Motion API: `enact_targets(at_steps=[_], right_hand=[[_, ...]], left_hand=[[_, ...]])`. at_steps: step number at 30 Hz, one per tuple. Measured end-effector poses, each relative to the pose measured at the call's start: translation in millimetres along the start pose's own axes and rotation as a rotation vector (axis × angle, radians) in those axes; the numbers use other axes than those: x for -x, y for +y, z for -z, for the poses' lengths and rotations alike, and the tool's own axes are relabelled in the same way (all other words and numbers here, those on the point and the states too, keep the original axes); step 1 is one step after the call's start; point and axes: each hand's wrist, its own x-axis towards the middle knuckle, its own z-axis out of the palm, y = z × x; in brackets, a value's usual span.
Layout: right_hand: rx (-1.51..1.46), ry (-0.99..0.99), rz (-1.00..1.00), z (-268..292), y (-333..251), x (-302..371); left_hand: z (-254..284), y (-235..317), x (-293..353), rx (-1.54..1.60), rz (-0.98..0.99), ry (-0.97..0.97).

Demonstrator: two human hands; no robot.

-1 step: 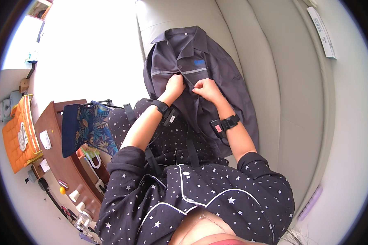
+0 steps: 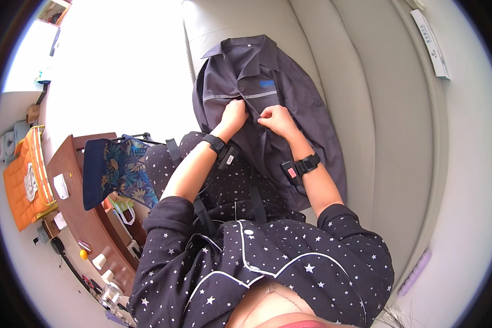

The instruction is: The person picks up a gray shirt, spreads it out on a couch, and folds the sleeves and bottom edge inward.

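A dark grey long-sleeved work jacket (image 2: 303,109) lies face up, its collar at the far end. It has a pale stripe across the chest and a blue mark on its right side. One button (image 2: 242,89) shows on the front, just below the collar opening. My left hand (image 2: 234,116) is closed on the jacket's front near the centre, fingertips at the front edge below the stripe. Just to the right, my right hand (image 2: 277,119) pinches the front edge of the other side. What lies between the fingertips is too small to make out.
Under the jacket is a beige padded sofa (image 2: 344,71), its back running along the right. To the left stand a folding chair (image 2: 128,169) with leaf-patterned fabric and a brown wooden desk (image 2: 74,191). An orange cushion (image 2: 24,186) is farther left.
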Motion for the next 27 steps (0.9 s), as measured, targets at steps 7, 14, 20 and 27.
enact_targets(at_steps=[7, 14, 20, 27], right_hand=[[-0.111, 0.106, -0.058, -23.5, -2.1, -0.8], [-0.435, -0.069, -0.061, -42.4, -12.9, -2.8], [-0.599, 0.043, -0.085, -50.9, -1.0, 3.2], [-0.819, -0.044, -0.092, -41.7, 3.7, 5.3]], left_hand=[[25.2, 6.9, 16.1, 0.329, 0.087, 0.010], [38.4, 9.9, 37.7, 0.260, 0.013, 0.117], [51.3, 20.3, 48.9, 0.538, 0.131, -0.003], [53.7, 23.9, 49.1, 0.497, 0.133, -0.095]])
